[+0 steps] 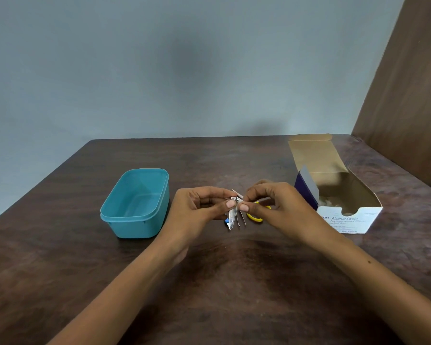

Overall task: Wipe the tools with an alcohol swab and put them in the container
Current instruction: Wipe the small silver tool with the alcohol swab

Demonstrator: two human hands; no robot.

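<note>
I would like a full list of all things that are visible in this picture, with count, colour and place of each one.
container: 1, teal, open and empty, left part of the table.
nail clipper: 1, silver metal with thin fold-out blades, held up between both hands at the centre.
scissors: 1, yellow handle partly visible, on the table behind the right hand.
small blue item: 1, below the clipper, mostly hidden, cannot tell what it is.
alcohol swab box: 1, white and dark blue, lid open, right part of the table.
table: 1, dark brown wood.
wall: grey-blue, behind the table.
left hand: 1, pinching the clipper's top.
right hand: 1, pinching the same clipper from the right.
</note>
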